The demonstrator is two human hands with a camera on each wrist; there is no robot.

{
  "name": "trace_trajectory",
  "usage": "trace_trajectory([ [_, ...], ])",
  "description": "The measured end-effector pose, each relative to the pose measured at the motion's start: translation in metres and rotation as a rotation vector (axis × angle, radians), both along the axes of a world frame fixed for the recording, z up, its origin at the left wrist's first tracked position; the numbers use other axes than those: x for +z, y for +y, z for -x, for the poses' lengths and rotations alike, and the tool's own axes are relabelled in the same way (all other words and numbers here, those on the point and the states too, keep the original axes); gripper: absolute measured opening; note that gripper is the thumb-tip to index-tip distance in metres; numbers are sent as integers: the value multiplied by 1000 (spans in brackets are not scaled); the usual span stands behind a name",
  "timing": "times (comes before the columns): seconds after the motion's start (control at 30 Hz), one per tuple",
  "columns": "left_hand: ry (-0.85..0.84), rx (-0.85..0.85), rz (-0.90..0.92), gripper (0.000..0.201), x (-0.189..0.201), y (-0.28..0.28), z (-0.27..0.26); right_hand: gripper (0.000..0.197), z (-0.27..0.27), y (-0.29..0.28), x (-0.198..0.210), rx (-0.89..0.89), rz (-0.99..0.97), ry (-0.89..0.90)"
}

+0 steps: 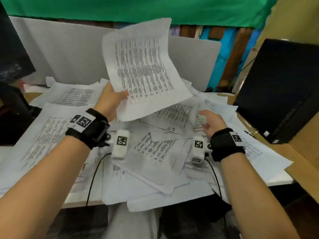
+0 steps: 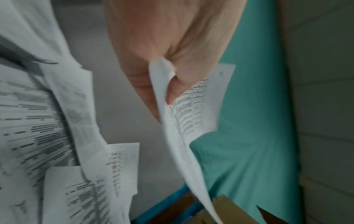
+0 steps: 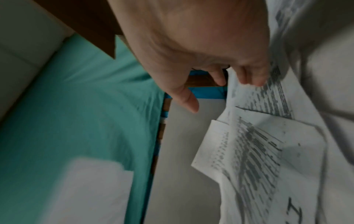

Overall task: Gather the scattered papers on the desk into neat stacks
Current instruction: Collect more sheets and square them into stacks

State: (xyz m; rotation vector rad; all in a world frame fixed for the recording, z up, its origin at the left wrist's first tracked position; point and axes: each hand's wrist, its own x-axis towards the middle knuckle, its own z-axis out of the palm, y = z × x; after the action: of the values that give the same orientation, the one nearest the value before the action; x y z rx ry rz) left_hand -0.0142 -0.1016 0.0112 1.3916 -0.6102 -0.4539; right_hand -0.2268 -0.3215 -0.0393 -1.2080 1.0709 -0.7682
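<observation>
the printed lines on every sheet are too blurred to be read; only large letters resembling "it" can be made out on one sheet [image 1: 170, 131] near the middle of the pile, and the same mark is cut off by the lower edge of the right wrist view; the desk [image 1: 303, 163] is largely hidden under the scattered papers [image 1: 155, 152], which overlap at all angles and hang over the near edge; a printed sheet [image 1: 143, 66] is held up above the pile, pinched at its lower left corner between thumb and fingers of the left hand [image 1: 110, 99]; the right hand [image 1: 213, 122] is seen just over the papers with fingers apart and loosely bent, the fingertips [image 3: 252, 80] touching a sheet edge; a dark computer case [image 1: 283, 87] stands to the right, partly cut off.
</observation>
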Motion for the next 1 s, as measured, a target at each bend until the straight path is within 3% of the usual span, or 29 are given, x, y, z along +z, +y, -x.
trace_trajectory([
  [0.17,136,1,-136,43,-32,-36,-23,53,-46,-24,-20,185,-114,263],
  [0.23,183,-66,-124,43,-43,-44,-27,35,-59,-35,-35,213,-69,313],
  [0.27,197,-96,-139,42,-49,-45,-29,27,-63,-42,-40,172,-24,326],
  [0.37,223,-183,-246,46,-81,-50,-53,35,-61,-60,-24,-80,316,366],
  [0.43,299,-200,-303,46,-103,-53,-68,31,-51,-66,-4,-272,535,234],
  [0.5,345,-199,-336,39,-107,-51,-67,29,-47,-69,6,-326,574,38],
  [0.63,407,-235,-296,34,-109,-50,-64,29,-62,-62,-6,-39,290,-89],
  [0.8,431,-146,-273,33,-112,-52,-66,28,-77,-39,-30,452,210,210],
  [0.87,489,-106,-246,44,-113,-52,-67,24,-85,-34,-35,497,215,312],
  [0.93,491,-120,-262,42,-112,-53,-65,30,-92,-25,-39,547,115,245],
  [1.0,388,-162,-309,33,-111,-55,-63,33,-98,-17,-41,657,16,183],
])
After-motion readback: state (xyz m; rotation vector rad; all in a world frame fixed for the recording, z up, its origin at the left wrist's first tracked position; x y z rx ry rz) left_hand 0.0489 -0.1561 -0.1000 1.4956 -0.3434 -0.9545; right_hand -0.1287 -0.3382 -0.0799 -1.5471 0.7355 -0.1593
